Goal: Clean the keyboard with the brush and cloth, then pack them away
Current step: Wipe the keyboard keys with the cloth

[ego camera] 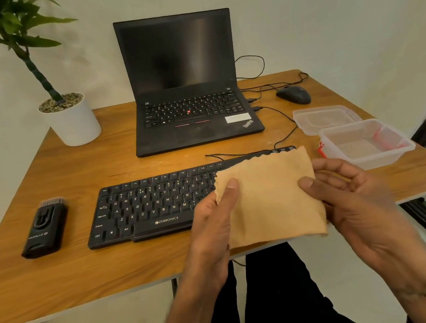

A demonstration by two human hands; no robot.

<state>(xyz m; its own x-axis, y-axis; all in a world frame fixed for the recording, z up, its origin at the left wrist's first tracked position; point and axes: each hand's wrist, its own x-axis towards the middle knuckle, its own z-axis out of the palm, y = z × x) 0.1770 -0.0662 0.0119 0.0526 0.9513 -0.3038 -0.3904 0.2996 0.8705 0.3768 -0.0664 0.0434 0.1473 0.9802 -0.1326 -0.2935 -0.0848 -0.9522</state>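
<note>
Tan cloth [270, 200] held up between both hands, left hand [213, 220] thumb pressed on its left edge, right hand [356, 197] thumb on its right edge, fingers behind. Black keyboard [153, 206] just beyond the fingertips, partly hidden by the cloth. Brush [44, 227] well left of the left fingers; clear container [368, 142] just beyond the right fingers.

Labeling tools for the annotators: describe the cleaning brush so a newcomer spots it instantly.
Start at the wooden table and find the black external keyboard near its front edge. The brush lies by itself on the table left of that keyboard, touched by neither hand. It is a chunky black block with short bristles at its far end.
</note>
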